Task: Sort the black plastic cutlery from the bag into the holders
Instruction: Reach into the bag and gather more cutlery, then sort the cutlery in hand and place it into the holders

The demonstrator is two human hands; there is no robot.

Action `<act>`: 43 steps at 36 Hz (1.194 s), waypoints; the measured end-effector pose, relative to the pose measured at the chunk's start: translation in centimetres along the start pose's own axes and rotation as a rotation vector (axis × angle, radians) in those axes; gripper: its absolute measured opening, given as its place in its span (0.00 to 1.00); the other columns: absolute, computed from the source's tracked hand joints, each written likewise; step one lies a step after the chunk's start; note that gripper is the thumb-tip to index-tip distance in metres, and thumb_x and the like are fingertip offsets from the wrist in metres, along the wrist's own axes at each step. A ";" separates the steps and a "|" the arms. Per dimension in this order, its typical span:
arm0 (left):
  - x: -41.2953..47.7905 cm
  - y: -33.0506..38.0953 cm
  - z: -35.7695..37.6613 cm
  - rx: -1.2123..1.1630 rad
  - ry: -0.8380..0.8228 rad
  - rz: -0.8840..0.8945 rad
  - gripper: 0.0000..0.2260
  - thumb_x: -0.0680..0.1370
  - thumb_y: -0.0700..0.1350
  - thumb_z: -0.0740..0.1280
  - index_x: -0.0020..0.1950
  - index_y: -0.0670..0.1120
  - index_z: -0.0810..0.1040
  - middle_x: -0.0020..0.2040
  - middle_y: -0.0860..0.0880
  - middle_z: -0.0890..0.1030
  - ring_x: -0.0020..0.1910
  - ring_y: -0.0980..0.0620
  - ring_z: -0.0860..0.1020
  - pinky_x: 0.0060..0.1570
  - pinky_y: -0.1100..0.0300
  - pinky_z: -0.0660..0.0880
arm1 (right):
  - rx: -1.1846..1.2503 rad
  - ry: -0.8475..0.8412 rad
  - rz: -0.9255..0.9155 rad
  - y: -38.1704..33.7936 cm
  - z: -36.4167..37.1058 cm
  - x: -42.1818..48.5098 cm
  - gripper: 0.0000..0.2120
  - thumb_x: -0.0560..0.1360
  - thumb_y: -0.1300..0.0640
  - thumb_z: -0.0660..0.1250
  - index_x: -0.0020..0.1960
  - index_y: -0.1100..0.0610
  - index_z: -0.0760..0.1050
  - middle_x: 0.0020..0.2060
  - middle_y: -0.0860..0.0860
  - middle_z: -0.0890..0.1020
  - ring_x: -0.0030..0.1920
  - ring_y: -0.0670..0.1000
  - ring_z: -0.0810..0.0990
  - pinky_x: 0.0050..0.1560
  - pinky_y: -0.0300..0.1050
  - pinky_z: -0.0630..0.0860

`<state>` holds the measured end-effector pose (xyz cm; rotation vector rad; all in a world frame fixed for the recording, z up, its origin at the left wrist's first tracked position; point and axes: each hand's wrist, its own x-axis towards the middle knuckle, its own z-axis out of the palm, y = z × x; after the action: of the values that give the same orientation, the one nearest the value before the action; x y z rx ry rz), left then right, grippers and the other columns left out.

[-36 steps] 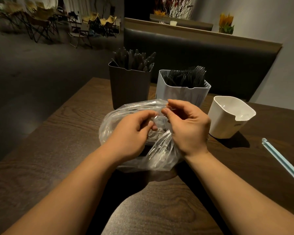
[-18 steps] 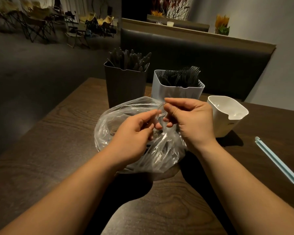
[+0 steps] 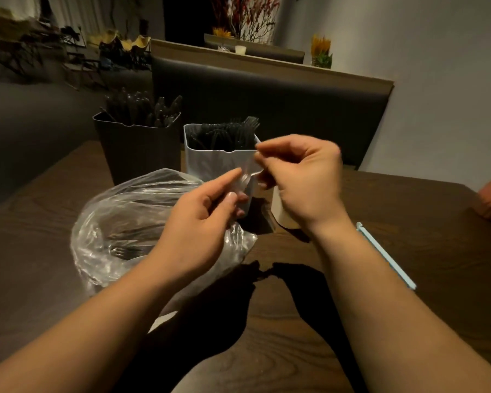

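Raised higher, right hand (image 3: 304, 177) pinching bag (image 3: 125, 222) neck, left hand (image 3: 199, 222) pinching it lower, plastic stretched between both grips.

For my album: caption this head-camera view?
Left hand and right hand pinch a clear bag; dark holder and white holder stand filled behind.

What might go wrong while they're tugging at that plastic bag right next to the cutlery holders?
Both the left hand and right hand pinch the thin neck of the clear bag; a hard pull might tear it and scatter the cutlery inside. The right hand also sits close to the full fork holder, so a sudden slip could knock it over.
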<state>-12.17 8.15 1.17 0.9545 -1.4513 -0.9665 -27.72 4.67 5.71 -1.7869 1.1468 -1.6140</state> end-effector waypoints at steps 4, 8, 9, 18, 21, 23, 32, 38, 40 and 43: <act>0.4 -0.1 0.8 0.116 0.064 0.069 0.16 0.82 0.41 0.64 0.66 0.57 0.77 0.54 0.56 0.83 0.54 0.61 0.81 0.54 0.62 0.79 | -0.243 0.242 -0.127 0.8 -5.5 3.2 0.06 0.77 0.62 0.71 0.52 0.54 0.82 0.45 0.46 0.85 0.47 0.45 0.85 0.48 0.44 0.84; -0.2 -1.3 0.9 0.299 0.101 0.204 0.14 0.80 0.38 0.67 0.55 0.57 0.80 0.50 0.58 0.83 0.52 0.59 0.81 0.51 0.67 0.78 | -0.519 0.307 -0.144 3.3 -9.1 4.6 0.06 0.78 0.59 0.70 0.52 0.50 0.82 0.46 0.45 0.84 0.50 0.43 0.83 0.53 0.45 0.83; -0.3 -1.6 0.9 0.334 0.107 0.221 0.14 0.79 0.37 0.68 0.53 0.59 0.80 0.49 0.59 0.82 0.51 0.59 0.81 0.50 0.68 0.77 | -0.581 0.253 -0.113 4.0 -9.3 4.6 0.07 0.78 0.60 0.69 0.52 0.50 0.83 0.46 0.45 0.84 0.51 0.44 0.83 0.54 0.47 0.82; -0.6 -2.0 0.2 0.328 0.182 0.302 0.14 0.78 0.37 0.69 0.51 0.57 0.81 0.47 0.58 0.83 0.49 0.54 0.82 0.50 0.65 0.78 | -0.806 -0.031 -0.015 7.5 -7.5 4.3 0.08 0.76 0.55 0.71 0.54 0.46 0.84 0.49 0.50 0.82 0.50 0.50 0.80 0.52 0.50 0.80; -0.5 -1.8 -0.6 0.279 0.227 0.295 0.11 0.76 0.41 0.67 0.50 0.57 0.81 0.46 0.56 0.83 0.49 0.51 0.82 0.50 0.62 0.79 | -0.890 -0.138 0.048 8.0 -7.1 3.8 0.07 0.75 0.50 0.73 0.52 0.43 0.83 0.50 0.49 0.79 0.53 0.52 0.78 0.54 0.53 0.78; -0.4 -1.2 -1.4 0.273 0.230 0.285 0.11 0.77 0.40 0.67 0.50 0.56 0.81 0.46 0.55 0.84 0.48 0.53 0.83 0.49 0.62 0.79 | -0.927 -0.183 0.082 7.9 -7.1 3.7 0.05 0.74 0.49 0.73 0.50 0.43 0.84 0.51 0.48 0.77 0.56 0.54 0.76 0.58 0.55 0.76; 0.8 2.1 -10.0 0.541 -0.053 -0.172 0.08 0.79 0.39 0.68 0.49 0.52 0.82 0.41 0.53 0.85 0.42 0.56 0.83 0.49 0.55 0.81 | -1.199 -0.231 0.103 6.9 -7.3 4.1 0.10 0.77 0.45 0.69 0.54 0.47 0.84 0.53 0.53 0.81 0.60 0.58 0.70 0.60 0.57 0.67; -0.1 0.6 -12.6 0.888 -0.205 -0.127 0.14 0.75 0.34 0.69 0.49 0.54 0.83 0.47 0.56 0.83 0.48 0.59 0.81 0.55 0.55 0.79 | -1.257 -0.165 0.166 6.3 -7.3 4.2 0.18 0.76 0.40 0.67 0.62 0.45 0.80 0.52 0.55 0.81 0.56 0.61 0.73 0.53 0.54 0.72; -0.4 -0.4 -12.8 0.913 -0.207 -0.058 0.13 0.74 0.33 0.69 0.50 0.50 0.84 0.47 0.54 0.83 0.48 0.56 0.81 0.54 0.53 0.79 | -1.121 -0.119 -0.012 4.9 -6.4 4.1 0.17 0.77 0.45 0.67 0.61 0.51 0.81 0.51 0.55 0.83 0.54 0.60 0.78 0.54 0.58 0.78; -0.5 -2.1 -12.7 0.974 -0.266 0.031 0.08 0.74 0.39 0.72 0.50 0.49 0.83 0.45 0.54 0.81 0.45 0.54 0.78 0.49 0.52 0.77 | -0.742 -0.168 -0.238 0.7 -2.2 2.2 0.09 0.78 0.52 0.68 0.56 0.53 0.81 0.48 0.49 0.83 0.49 0.48 0.80 0.53 0.45 0.78</act>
<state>0.62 7.13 -0.05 1.5116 -2.2185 -0.3163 -30.15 2.95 6.87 -2.5406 1.6357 -1.1875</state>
